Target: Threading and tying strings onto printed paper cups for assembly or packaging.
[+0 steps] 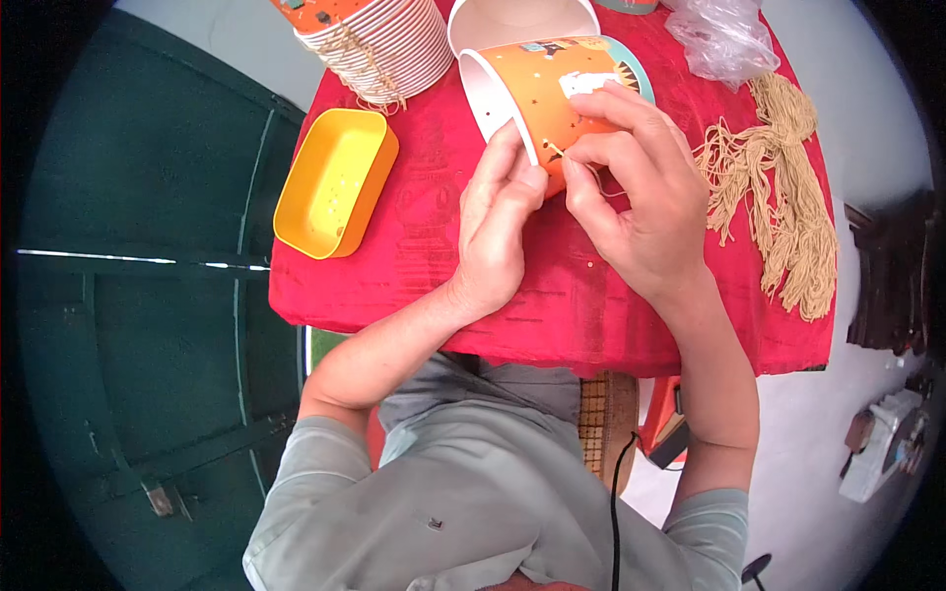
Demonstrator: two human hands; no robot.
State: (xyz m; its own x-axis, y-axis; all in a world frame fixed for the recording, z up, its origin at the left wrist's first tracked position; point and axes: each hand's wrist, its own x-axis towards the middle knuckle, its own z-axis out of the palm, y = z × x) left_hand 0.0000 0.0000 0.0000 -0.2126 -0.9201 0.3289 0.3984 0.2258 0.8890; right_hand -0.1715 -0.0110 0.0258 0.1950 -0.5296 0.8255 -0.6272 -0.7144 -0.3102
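Observation:
An orange printed paper bucket (532, 84) lies tipped on its side over the red tablecloth, its white-rimmed mouth toward the left. My left hand (493, 222) grips it at the rim, with fingers inside the mouth and the thumb at the edge. On the outer wall near that rim, a thin pale cord (554, 150) shows at a small hole. My right hand (641, 182) pinches the cord between thumb and forefinger, its other fingers curled close to the bucket's side. A second small hole shows on the white inner wall.
Behind stands another white-lined bucket (522, 18). A stack of nested buckets (394, 49) with cords hanging off it is at the far left, above a yellow plastic box (367, 192). To the right lie a bundle of tan cords (788, 187) and a clear plastic bag (724, 41).

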